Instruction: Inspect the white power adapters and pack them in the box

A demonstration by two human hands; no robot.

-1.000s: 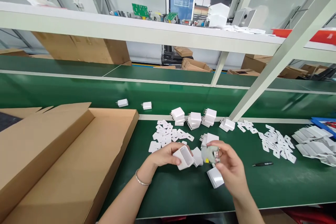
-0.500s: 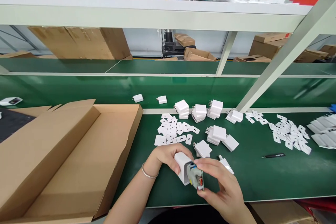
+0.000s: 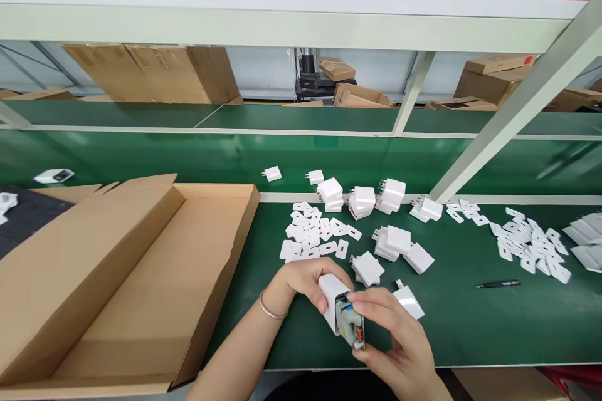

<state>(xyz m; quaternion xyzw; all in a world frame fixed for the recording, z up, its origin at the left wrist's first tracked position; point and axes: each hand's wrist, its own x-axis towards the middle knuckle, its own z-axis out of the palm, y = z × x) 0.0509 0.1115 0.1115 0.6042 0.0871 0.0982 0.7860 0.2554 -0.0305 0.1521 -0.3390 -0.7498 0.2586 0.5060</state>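
My left hand [image 3: 301, 281] grips a white charger shell [image 3: 330, 297] just above the green table [image 3: 470, 332]. My right hand [image 3: 392, 341] pinches a grey circuit module [image 3: 350, 326] whose front end sits partly inside the shell's open mouth. Small white cover plates [image 3: 313, 235] lie scattered beyond my left hand. Several white charger bodies [image 3: 397, 241] lie close by, one [image 3: 408, 301] right beside my right hand.
A large open cardboard box [image 3: 141, 288] fills the left. Stacks of white chargers [image 3: 362, 200] line the table's back edge. More white plates [image 3: 527, 244] lie at the right, with black tweezers [image 3: 498, 284] nearby. A slanted white frame post [image 3: 498, 119] rises at the right.
My right hand brought the grey module from apart to the shell's mouth and pushed it in further. Both hands drew nearer to the table's front edge. The view tilted down slightly.
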